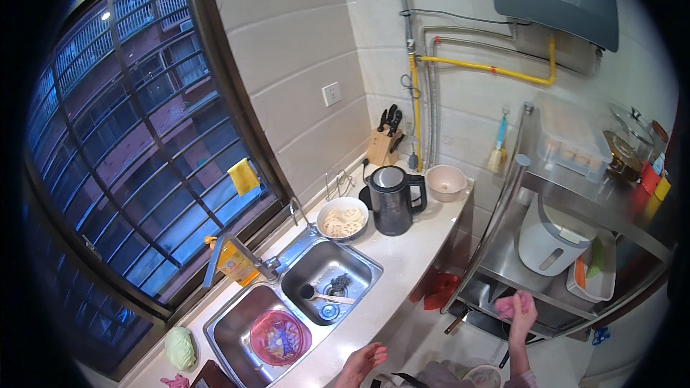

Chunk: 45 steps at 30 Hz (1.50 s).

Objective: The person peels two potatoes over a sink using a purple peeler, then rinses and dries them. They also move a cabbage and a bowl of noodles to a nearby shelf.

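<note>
My right hand (pixel 522 319) grips a crumpled pink cloth (pixel 506 304) in front of the metal shelf rack (pixel 501 261). Bare and slightly curled, my left hand (pixel 366 362) is held by the front edge of the countertop (pixel 345 342), with nothing in it. To its left is the double sink (pixel 230 328). A red plastic basin (pixel 259 353) with a blue-and-white item inside stands in the near bowl. In the far bowl lie a brush (pixel 329 297) with a pale handle and a drain strainer (pixel 329 311).
An electric kettle (pixel 389 205), a bowl of sliced lotus root (pixel 343 221), a pink bowl (pixel 444 183) and a knife block (pixel 383 146) stand on the counter. The faucet (pixel 245 253) arches over the sink. A white bin (pixel 550 242) and a vegetable tray (pixel 598 283) occupy the rack.
</note>
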Each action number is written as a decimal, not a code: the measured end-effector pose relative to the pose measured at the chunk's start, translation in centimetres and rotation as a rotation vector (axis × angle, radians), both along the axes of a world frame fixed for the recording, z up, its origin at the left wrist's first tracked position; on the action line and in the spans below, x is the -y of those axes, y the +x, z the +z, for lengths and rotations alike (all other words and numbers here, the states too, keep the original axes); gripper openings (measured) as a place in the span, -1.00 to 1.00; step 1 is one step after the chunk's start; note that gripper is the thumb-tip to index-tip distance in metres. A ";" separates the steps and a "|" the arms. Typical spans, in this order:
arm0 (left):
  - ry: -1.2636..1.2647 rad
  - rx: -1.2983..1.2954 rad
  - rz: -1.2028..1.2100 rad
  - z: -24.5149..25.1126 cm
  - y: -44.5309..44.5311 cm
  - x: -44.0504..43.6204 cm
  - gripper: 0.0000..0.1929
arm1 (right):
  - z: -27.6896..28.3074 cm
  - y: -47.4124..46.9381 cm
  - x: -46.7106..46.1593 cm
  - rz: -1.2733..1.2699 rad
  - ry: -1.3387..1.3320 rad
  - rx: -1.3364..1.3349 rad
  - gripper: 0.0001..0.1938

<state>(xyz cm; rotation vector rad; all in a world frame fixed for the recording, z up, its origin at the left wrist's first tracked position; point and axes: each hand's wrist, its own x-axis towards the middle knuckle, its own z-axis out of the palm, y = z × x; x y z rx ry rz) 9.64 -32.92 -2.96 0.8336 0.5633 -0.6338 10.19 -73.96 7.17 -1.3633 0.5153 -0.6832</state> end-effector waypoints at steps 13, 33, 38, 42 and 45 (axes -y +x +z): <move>0.008 0.026 0.214 1.8 6.9 -5.6 -0.63 | 0.5 34.2 -7.5 0.365 -0.185 0.136 -0.62; 0.388 0.424 0.217 5.3 46.5 8.4 -0.53 | -3.4 38.6 -4.2 0.430 -0.359 0.112 -0.65; 1.096 0.085 0.075 -1.8 59.7 11.3 -0.43 | -2.1 35.9 -2.1 0.366 -0.427 0.033 -0.64; 1.155 -0.236 0.194 -5.0 64.8 10.9 -0.45 | -1.2 35.6 -2.8 0.422 -0.143 0.155 -0.68; 1.149 -0.189 0.099 -5.8 65.8 13.8 -0.45 | -1.3 34.0 -1.5 0.426 -0.190 0.061 -0.72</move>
